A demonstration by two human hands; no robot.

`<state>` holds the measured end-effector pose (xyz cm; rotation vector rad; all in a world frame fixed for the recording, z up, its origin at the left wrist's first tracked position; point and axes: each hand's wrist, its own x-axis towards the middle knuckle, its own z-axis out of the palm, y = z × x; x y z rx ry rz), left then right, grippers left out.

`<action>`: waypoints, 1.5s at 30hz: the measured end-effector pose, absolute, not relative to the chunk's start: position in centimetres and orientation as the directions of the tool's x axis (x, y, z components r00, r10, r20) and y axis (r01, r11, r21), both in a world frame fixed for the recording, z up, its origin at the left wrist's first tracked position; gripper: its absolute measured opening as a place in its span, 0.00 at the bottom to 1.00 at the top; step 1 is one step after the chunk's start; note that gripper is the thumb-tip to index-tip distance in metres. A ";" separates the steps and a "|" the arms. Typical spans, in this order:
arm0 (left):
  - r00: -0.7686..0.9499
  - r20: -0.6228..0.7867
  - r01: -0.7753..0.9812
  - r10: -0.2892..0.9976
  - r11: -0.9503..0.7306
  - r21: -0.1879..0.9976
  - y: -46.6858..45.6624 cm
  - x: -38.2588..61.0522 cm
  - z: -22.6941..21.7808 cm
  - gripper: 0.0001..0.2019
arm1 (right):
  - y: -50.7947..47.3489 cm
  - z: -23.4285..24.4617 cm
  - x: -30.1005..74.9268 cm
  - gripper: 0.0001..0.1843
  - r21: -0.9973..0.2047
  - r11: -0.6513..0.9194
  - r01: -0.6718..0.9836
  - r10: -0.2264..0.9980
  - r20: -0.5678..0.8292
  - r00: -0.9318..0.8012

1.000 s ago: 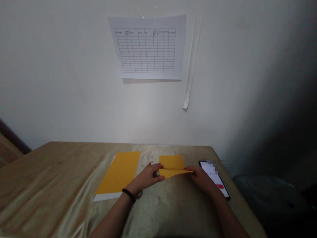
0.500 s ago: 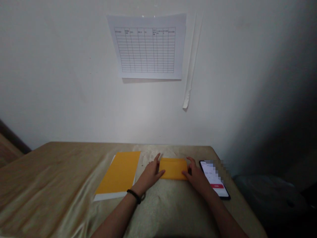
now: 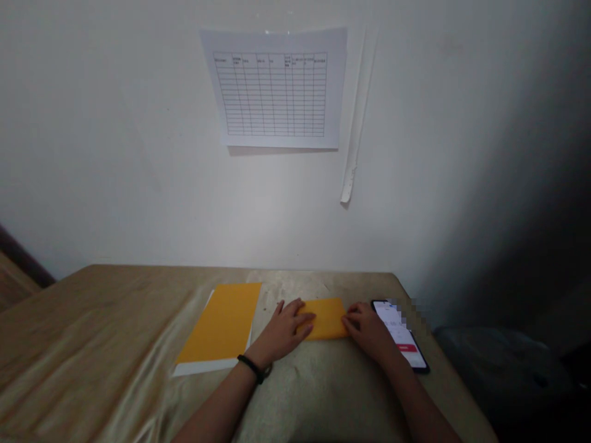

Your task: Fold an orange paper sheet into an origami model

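A folded sheet of yellow paper (image 3: 329,317) lies on the cloth-covered table in front of me, its long side running left to right. My left hand (image 3: 289,329), with a black band at the wrist, rests on the paper's left end with its fingers spread. At the right edge, my right hand (image 3: 364,327) has its thumb and fingers drawn together on the paper. Left of my hands is a stack of flat yellow sheets (image 3: 221,323), and white paper (image 3: 203,367) shows from under it.
A phone (image 3: 406,344) with a lit screen lies close to my right forearm. The beige cloth (image 3: 115,332) has wrinkles on the left. On the wall hangs a printed table sheet (image 3: 277,92), beside a white strip (image 3: 355,135). Past the right edge sits a dark, translucent shape (image 3: 498,357).
My left hand has come down from the paper's left edge onto its top, fingers spread. The right fingers have closed in at the right edge. The paper has shifted slightly towards me.
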<state>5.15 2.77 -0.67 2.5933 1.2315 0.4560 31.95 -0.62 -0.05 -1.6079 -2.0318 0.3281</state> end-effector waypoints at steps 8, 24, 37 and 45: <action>0.590 0.190 0.720 0.785 -0.618 0.317 2.2 5.2 -0.8 0.23 | -0.6 -0.3 31.9 0.15 -0.500 0.277 0.820 0.955 0.237 -0.178; 0.571 0.193 0.753 0.798 -0.602 0.265 3.1 5.5 -2.3 0.22 | -0.3 -1.6 31.6 0.22 -0.468 0.272 0.841 0.959 0.204 -0.196; 0.561 0.184 0.767 0.807 -0.590 0.251 3.3 5.6 -2.0 0.22 | -0.5 -1.2 31.5 0.23 -0.436 0.260 0.862 0.962 0.189 -0.194; 0.559 0.194 0.766 0.806 -0.592 0.249 3.5 5.7 -1.8 0.21 | -0.4 -1.1 31.4 0.23 -0.426 0.258 0.867 0.963 0.185 -0.195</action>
